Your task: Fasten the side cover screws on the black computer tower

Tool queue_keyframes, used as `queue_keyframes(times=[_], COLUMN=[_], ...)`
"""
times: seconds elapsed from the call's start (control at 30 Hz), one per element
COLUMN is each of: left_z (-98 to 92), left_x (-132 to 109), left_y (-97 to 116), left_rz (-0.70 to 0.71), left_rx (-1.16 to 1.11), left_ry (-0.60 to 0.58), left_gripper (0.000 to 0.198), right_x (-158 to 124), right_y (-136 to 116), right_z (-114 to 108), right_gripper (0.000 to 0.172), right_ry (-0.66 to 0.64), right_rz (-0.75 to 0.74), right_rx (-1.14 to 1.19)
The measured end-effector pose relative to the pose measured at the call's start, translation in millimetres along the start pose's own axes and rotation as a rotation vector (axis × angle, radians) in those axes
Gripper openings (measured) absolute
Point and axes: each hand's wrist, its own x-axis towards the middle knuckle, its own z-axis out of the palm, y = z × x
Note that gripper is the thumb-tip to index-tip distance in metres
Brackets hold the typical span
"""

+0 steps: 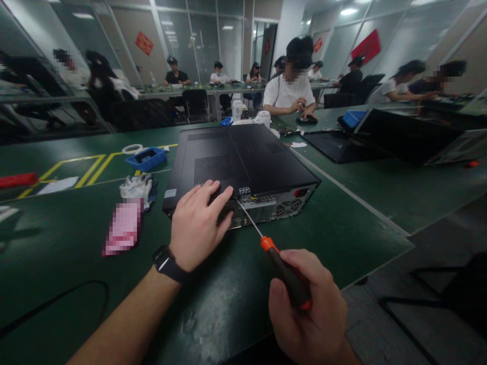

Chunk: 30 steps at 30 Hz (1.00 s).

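A black desktop computer case (262,157) lies flat on the green table, its rear panel with ports and a fan grille turned towards me. My left hand (200,223), with a dark watch on the wrist, rests with fingers spread on the near edge of the case's top. In my right hand (312,299) is a screwdriver (281,263) with a black and orange handle. Its thin shaft points up and left, and the tip meets the rear edge of the case just right of my left fingers. Whatever lies under the tip is too small to make out.
Left of the case are a blue tray (146,159), a roll of tape (132,149), white gloves (136,187) and a pink item (124,225). Across the table a person (289,91) handles a small dark part. Another opened case (414,134) stands at right.
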Motion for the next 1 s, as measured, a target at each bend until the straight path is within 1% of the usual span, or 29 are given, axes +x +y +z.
queue_keyframes(times=[0.17,0.23,0.37,0.5,0.63,0.73,0.83,0.93,1.0], left_z=[0.1,-0.4,-1.0,-0.6,0.0,-0.2,-0.3,-0.1,0.0], left_x=[-0.2,0.1,0.2,-0.2,-0.4,-0.5,-0.5,-0.2,0.1], left_y=[0.5,0.9,0.9,0.6,0.6,0.6,0.7,0.7,0.8], left_rz=[-0.004,-0.003,-0.005,-0.007,-0.009,-0.005,-0.003,-0.001,-0.004], left_rx=[-0.006,-0.007,-0.009,-0.012,-0.009,-0.004,-0.003,-0.003,-0.006], left_ry=[-0.004,-0.007,-0.002,-0.011,-0.016,-0.013,-0.007,-0.004,-0.007], left_gripper=[0.044,0.044,0.044,0.045,0.045,0.045,0.045,0.044,0.045], right_x=[0.1,0.5,0.6,0.1,0.8,0.7,-0.7,-1.6,-1.2], right_y=[-1.9,-0.9,-0.4,-1.9,-0.8,-0.6,-1.1,-1.1,-1.2], right_z=[0.0,-1.2,-2.0,-0.5,-1.2,-2.9,-3.7,-2.9,-1.9], right_gripper=[0.022,0.022,0.027,0.029,0.024,0.019,0.023,0.031,0.032], right_ry=[0.012,0.023,0.010,0.017,0.010,-0.005,-0.010,0.008,0.014], right_rz=[0.037,0.025,0.020,0.023,0.008,0.026,0.049,0.029,0.015], right_rx=[-0.085,-0.086,-0.017,-0.019,-0.058,-0.070,-0.057,-0.027,-0.021])
